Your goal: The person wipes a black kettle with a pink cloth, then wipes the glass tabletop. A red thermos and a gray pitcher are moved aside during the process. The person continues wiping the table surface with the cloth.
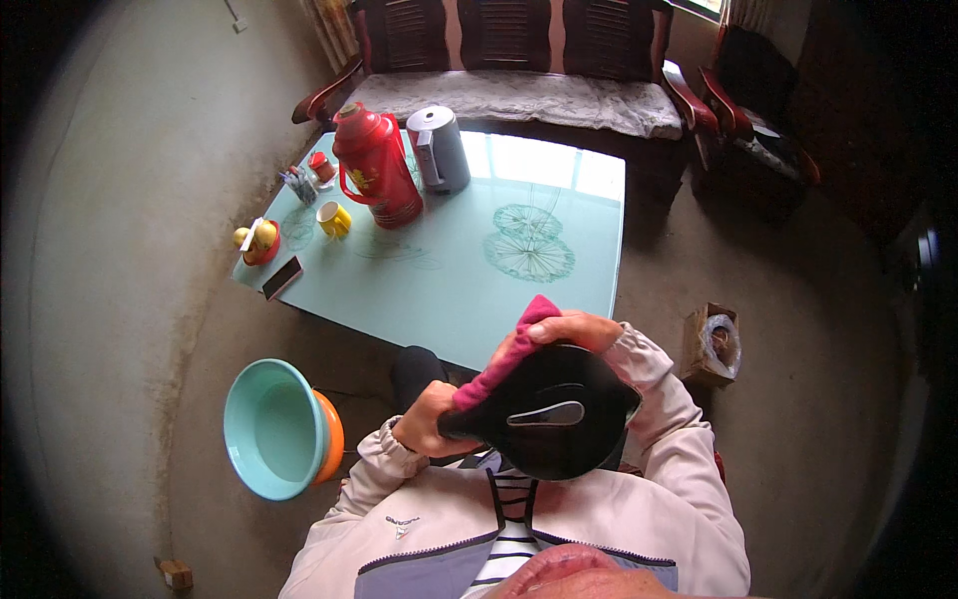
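Observation:
A black-lidded electric kettle (557,442) is held in front of my chest, its lid facing the camera. My left hand (434,423) grips the kettle's handle at its left side. Over the kettle's far side, my right hand (572,331) presses a crimson cloth (498,372) against it. The cloth stretches from the right fingers down to the handle beside the left hand. Most of the kettle's body is hidden below its lid.
A glass-topped table (434,299) bears a red thermos flask (378,168), a grey kettle (447,153), a yellow mug (334,219), a phone (282,278) and a fruit bowl (263,253). A turquoise basin (273,430) stands left; a cardboard box (697,348) stands right. Behind is a wooden sofa (509,97).

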`<state>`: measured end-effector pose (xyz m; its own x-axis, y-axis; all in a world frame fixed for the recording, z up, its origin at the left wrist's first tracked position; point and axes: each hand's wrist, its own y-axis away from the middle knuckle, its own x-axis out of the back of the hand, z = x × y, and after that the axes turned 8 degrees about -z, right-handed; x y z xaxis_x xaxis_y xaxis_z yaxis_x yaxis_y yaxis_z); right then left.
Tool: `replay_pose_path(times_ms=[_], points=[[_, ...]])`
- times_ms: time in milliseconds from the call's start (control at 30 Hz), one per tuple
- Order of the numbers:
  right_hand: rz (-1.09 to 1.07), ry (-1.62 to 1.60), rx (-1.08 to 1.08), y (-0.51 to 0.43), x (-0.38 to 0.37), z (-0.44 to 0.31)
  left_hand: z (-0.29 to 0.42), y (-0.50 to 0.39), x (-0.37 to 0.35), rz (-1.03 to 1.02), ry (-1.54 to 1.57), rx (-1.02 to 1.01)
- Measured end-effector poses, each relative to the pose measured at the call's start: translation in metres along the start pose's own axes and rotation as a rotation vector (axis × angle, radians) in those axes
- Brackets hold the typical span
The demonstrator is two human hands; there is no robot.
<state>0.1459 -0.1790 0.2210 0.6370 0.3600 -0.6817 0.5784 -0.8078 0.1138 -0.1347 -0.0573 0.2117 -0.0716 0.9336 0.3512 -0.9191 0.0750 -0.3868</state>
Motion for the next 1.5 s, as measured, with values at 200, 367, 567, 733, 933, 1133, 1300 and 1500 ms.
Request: replay_pose_path(times_ms=[200, 367, 567, 733, 933, 1133, 1300, 1500], points=[[0.351, 0.818, 0.228, -0.009, 0.031, 0.049, 0.01, 0.022, 0.014, 0.044, 0.007, 0.035], [0.217, 0.125, 0.226, 0.005, 0.0, 0.025, 0.002, 0.015, 0.011, 0.029, 0.032, 0.015], [0.151, 0.417, 0.006, -0.012, 0.005, 0.001, 0.002, 0.008, 0.005, 0.014, -0.046, -0.011], [0.33, -0.243, 0.193, -0.028, 0.09, 0.105, 0.004, 0.033, 0.01, 0.3, 0.095, 0.008], [0.733, -0.204, 0.61, -0.011, 0.061, 0.163, -0.015, 0.04, -0.001, 0.488, 0.007, 0.122], [0.992, -0.121, 0.853, -0.03, 0.013, 0.166, -0.006, 0.022, -0.025, 0.618, 0.143, 0.334], [0.662, -0.146, 0.563, -0.02, 0.077, 0.117, 0.007, 0.018, -0.007, 0.427, -0.163, 0.201], [0.808, -0.081, 0.69, -0.048, 0.065, 0.119, 0.005, 0.016, -0.014, 0.782, 0.275, 0.322]])
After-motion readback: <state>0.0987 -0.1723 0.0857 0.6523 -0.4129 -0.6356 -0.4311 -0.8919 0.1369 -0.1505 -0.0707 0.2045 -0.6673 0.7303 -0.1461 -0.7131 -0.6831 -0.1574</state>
